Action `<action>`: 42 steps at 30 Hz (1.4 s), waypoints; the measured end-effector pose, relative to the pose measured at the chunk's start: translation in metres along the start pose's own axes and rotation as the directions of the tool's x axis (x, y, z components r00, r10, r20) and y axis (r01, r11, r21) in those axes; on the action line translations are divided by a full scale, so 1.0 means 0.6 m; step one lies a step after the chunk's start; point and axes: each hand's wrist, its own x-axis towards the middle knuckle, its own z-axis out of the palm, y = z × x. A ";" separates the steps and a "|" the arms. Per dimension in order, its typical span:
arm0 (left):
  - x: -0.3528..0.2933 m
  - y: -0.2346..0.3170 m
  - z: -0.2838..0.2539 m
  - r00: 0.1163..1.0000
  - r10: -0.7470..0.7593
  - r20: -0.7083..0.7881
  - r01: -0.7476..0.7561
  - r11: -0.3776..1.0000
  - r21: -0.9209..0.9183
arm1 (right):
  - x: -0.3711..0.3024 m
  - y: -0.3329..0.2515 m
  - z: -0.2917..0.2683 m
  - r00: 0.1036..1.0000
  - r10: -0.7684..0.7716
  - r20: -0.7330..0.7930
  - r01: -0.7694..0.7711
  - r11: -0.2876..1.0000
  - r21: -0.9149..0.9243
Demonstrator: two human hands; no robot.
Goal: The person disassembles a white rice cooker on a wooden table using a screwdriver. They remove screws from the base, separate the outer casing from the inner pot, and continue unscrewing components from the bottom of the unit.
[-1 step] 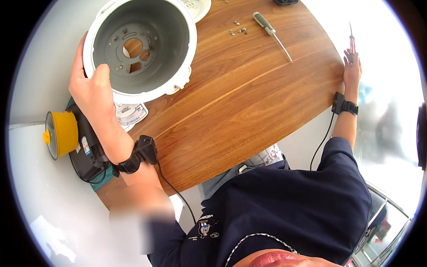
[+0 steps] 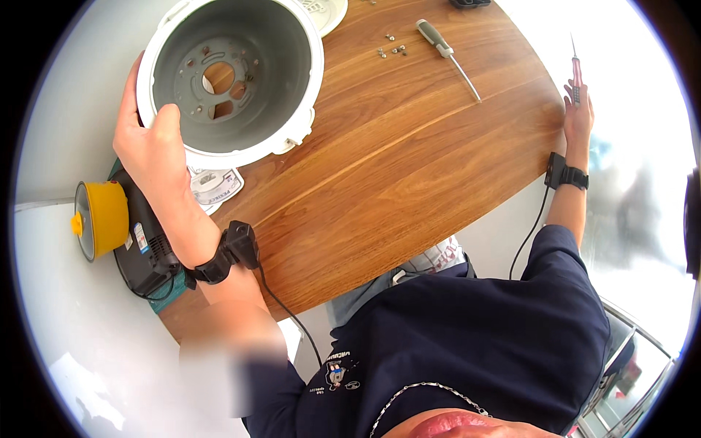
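Observation:
My left hand grips the near left rim of a white rice cooker housing, thumb on the rim and fingers round its outside. The housing is tilted so its grey inside faces me, with holes and slots in the bottom. Out at the far right, beyond the table's edge, my right hand is closed round a red-handled screwdriver, its thin shaft pointing away. A second screwdriver, grey-handled, lies on the wooden table. Several small screws are scattered to its left.
Below the housing a printed white panel lies partly hidden on the table. A pale round part sits behind it. At the left are a black device and a yellow pot. Cables run from both wristbands.

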 end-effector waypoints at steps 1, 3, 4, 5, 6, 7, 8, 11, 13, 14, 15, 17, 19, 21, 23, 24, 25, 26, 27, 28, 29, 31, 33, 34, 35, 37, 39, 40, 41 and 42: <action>0.000 -0.004 0.000 1.000 0.003 -0.002 -0.003 1.000 -0.008 | -0.008 0.000 0.007 0.998 0.030 0.047 -0.027 0.998 -0.059; -0.001 -0.013 -0.003 1.000 0.009 -0.011 -0.010 1.000 -0.025 | -0.035 -0.006 0.034 0.986 0.094 0.140 -0.068 0.982 -0.179; 0.001 -0.014 -0.006 1.000 -0.004 -0.019 0.003 1.000 -0.023 | -0.056 -0.018 0.060 0.975 0.101 0.197 -0.050 0.968 -0.246; 0.002 -0.017 -0.007 1.000 -0.018 -0.022 0.017 1.000 -0.023 | -0.082 -0.031 0.088 0.962 0.112 0.249 -0.029 0.949 -0.313; 0.004 -0.019 -0.007 0.999 -0.031 -0.023 0.030 0.999 -0.025 | -0.099 -0.038 0.108 0.947 0.124 0.295 -0.004 0.926 -0.377; 0.004 -0.016 -0.010 0.999 -0.036 -0.025 0.034 0.998 -0.044 | -0.105 -0.025 0.122 0.931 0.142 0.335 0.009 0.911 -0.411; 0.004 -0.009 -0.013 0.998 -0.050 -0.049 0.047 0.997 -0.065 | -0.112 -0.014 0.139 0.920 0.144 0.364 0.037 0.893 -0.448; 0.003 0.011 -0.036 0.990 -0.081 -0.119 0.065 0.990 -0.127 | -0.129 0.000 0.184 0.891 0.167 0.423 0.088 0.849 -0.521; 0.013 0.006 -0.060 0.984 -0.084 -0.156 0.056 0.983 -0.176 | -0.126 0.016 0.191 0.893 0.103 0.439 0.160 0.839 -0.521; 0.015 0.006 -0.070 0.981 -0.088 -0.176 0.046 0.973 -0.227 | -0.123 0.020 0.194 0.891 0.070 0.449 0.196 0.832 -0.519; 0.017 0.008 -0.084 0.975 -0.096 -0.203 0.038 0.962 -0.270 | -0.124 0.017 0.207 0.886 0.077 0.456 0.205 0.818 -0.537; 0.022 0.012 -0.115 0.966 -0.110 -0.233 0.025 0.941 -0.338 | -0.132 0.007 0.231 0.876 0.091 0.474 0.227 0.789 -0.571; 0.024 0.010 -0.129 0.966 -0.125 -0.227 0.023 0.914 -0.406 | -0.132 0.010 0.234 0.876 0.073 0.478 0.259 0.764 -0.591; 0.022 0.022 -0.135 0.960 -0.134 -0.244 0.013 0.897 -0.441 | -0.129 0.016 0.238 0.877 0.057 0.477 0.287 0.734 -0.616; 0.022 0.028 -0.152 0.951 -0.152 -0.268 0.020 0.899 -0.437 | -0.129 0.024 0.249 0.869 0.012 0.494 0.361 0.668 -0.651; 0.022 0.029 -0.159 0.949 -0.157 -0.275 0.019 0.894 -0.448 | -0.128 0.025 0.253 0.865 -0.013 0.501 0.397 0.629 -0.669; 0.022 0.030 -0.166 0.946 -0.163 -0.279 0.017 0.888 -0.460 | -0.127 0.029 0.257 0.862 -0.025 0.507 0.412 0.618 -0.670; 0.022 0.031 -0.171 0.944 -0.169 -0.283 0.016 0.882 -0.472 | -0.125 0.033 0.261 0.859 -0.037 0.511 0.426 0.607 -0.671; 0.022 0.030 -0.178 0.943 -0.173 -0.284 0.022 0.884 -0.468 | -0.125 0.033 0.267 0.855 -0.047 0.517 0.440 0.594 -0.673; 0.022 0.028 -0.186 0.942 -0.178 -0.284 0.027 0.885 -0.464 | -0.126 0.032 0.272 0.853 -0.050 0.519 0.448 0.579 -0.681; 0.023 0.026 -0.191 0.942 -0.182 -0.283 0.033 0.887 -0.461 | -0.127 0.030 0.276 0.852 -0.052 0.520 0.455 0.563 -0.690; 0.025 0.023 -0.197 0.929 -0.186 -0.320 -0.003 0.861 -0.509 | -0.123 0.030 0.278 0.845 -0.057 0.531 0.471 0.549 -0.690; 0.027 0.018 -0.202 0.920 -0.202 -0.337 -0.020 0.833 -0.553 | -0.113 0.037 0.279 0.831 -0.055 0.554 0.486 0.557 -0.673; 0.028 0.014 -0.204 0.917 -0.215 -0.337 -0.019 0.819 -0.574 | -0.112 0.035 0.280 0.837 -0.039 0.546 0.465 0.577 -0.672; 0.028 0.010 -0.206 0.914 -0.228 -0.336 -0.018 0.804 -0.594 | -0.112 0.033 0.282 0.843 -0.023 0.538 0.444 0.596 -0.670; 0.031 0.001 -0.214 0.917 -0.242 -0.318 -0.006 0.788 -0.616 | -0.116 0.030 0.288 0.848 0.002 0.530 0.412 0.627 -0.661; 0.033 -0.003 -0.216 0.915 -0.264 -0.307 0.008 0.771 -0.637 | -0.117 0.027 0.289 0.851 0.016 0.524 0.391 0.648 -0.654; 0.033 -0.003 -0.215 0.911 -0.278 -0.305 0.016 0.763 -0.647 | -0.113 0.027 0.288 0.856 0.043 0.516 0.364 0.658 -0.659; 0.033 -0.004 -0.213 0.907 -0.293 -0.303 0.025 0.754 -0.656 | -0.107 0.028 0.286 0.859 0.070 0.507 0.337 0.667 -0.664; 0.033 -0.004 -0.213 0.906 -0.299 -0.299 0.027 0.747 -0.665 | -0.107 0.024 0.287 0.862 0.096 0.498 0.310 0.677 -0.668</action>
